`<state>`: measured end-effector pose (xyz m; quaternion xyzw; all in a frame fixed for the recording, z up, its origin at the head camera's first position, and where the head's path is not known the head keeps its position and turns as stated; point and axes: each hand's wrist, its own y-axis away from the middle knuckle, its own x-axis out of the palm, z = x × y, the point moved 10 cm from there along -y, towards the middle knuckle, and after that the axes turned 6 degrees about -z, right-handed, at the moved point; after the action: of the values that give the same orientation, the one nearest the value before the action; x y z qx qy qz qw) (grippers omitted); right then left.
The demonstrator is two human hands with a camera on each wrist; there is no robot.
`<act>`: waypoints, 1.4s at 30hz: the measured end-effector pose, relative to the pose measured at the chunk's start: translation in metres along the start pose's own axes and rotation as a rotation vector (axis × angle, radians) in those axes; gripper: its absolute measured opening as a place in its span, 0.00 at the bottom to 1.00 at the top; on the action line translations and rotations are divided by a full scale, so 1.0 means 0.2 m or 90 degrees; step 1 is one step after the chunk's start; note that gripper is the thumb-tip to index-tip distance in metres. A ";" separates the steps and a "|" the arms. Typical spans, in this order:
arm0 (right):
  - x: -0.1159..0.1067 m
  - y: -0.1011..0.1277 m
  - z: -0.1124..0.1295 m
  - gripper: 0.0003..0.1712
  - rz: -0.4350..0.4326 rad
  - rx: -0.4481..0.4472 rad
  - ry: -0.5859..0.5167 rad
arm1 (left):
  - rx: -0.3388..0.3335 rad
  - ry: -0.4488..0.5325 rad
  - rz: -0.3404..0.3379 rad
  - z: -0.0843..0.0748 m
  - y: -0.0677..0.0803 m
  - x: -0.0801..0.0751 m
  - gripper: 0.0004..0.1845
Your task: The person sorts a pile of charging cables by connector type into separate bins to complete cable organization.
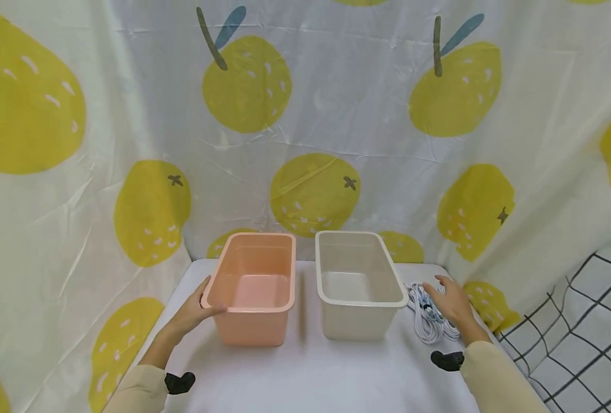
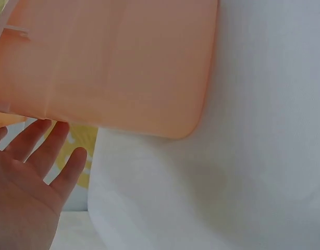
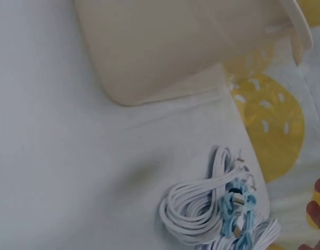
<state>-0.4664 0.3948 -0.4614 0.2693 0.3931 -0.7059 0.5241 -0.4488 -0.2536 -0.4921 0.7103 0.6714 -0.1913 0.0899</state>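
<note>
Steadying the pink bin (image 1: 256,287), the left hand (image 1: 194,312) lies against its outer side with straight fingers and thumb at the rim, gripping nothing. Beyond the white bin (image 1: 359,284) beside it, the right hand (image 1: 452,301) rests relaxed on coiled cords (image 1: 426,315) on the tabletop (image 1: 310,373).

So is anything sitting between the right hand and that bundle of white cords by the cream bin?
Nothing visible. The right hand hovers right over the white cords, fingers spread, with no object between them. The cream bin stands just left of the cords, beside them, not over them.
</note>
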 end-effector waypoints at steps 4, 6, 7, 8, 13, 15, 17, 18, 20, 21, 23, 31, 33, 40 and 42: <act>0.05 0.03 -0.09 0.45 0.006 0.029 -0.003 | 0.001 0.008 0.007 0.01 0.01 0.01 0.62; 0.08 0.04 -0.13 0.45 0.019 0.045 -0.002 | 0.007 0.008 -0.001 0.01 0.01 0.00 0.61; 0.09 0.04 -0.15 0.45 0.026 0.050 -0.002 | 0.010 0.008 -0.005 0.01 0.01 0.00 0.61; 0.11 0.05 -0.16 0.45 0.033 0.056 -0.001 | 0.012 0.009 -0.009 0.02 0.01 -0.01 0.61; 0.16 0.06 -0.23 0.43 0.025 0.052 0.022 | 0.013 0.013 -0.013 0.04 0.01 0.00 0.59; 0.17 0.06 -0.25 0.41 0.021 0.050 0.036 | 0.014 0.010 -0.010 0.04 0.02 0.00 0.59; 0.19 0.08 -0.28 0.42 0.032 0.066 0.043 | 0.010 0.015 -0.008 0.05 0.02 0.01 0.59; 0.20 0.09 -0.30 0.43 0.042 0.079 0.050 | 0.011 0.013 -0.004 0.05 0.02 0.02 0.59; 0.24 0.10 -0.35 0.46 0.065 0.118 0.063 | 0.011 0.016 -0.003 0.05 0.03 0.02 0.59; 0.26 0.11 -0.38 0.47 0.077 0.142 0.065 | 0.009 0.020 -0.005 0.05 0.02 0.02 0.59; 0.30 0.10 -0.43 0.48 0.088 0.178 0.077 | 0.011 0.019 -0.005 0.05 0.02 0.02 0.59; 0.33 0.09 -0.47 0.34 0.009 0.206 0.086 | 0.025 0.026 -0.018 0.06 0.01 0.01 0.58; 0.31 0.11 -0.44 0.28 -0.033 0.196 0.082 | 0.027 0.023 -0.018 0.06 0.01 0.01 0.58; 0.27 0.13 -0.39 0.19 -0.115 0.211 0.086 | 0.018 0.018 -0.016 0.06 0.02 0.01 0.59; 0.26 0.13 -0.39 0.19 -0.123 0.212 0.085 | 0.017 0.017 -0.015 0.06 0.01 0.01 0.59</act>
<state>-0.4598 0.4295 -0.5524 0.3594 0.3288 -0.7888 0.3748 -0.4477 -0.2555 -0.5040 0.7060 0.6782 -0.1916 0.0690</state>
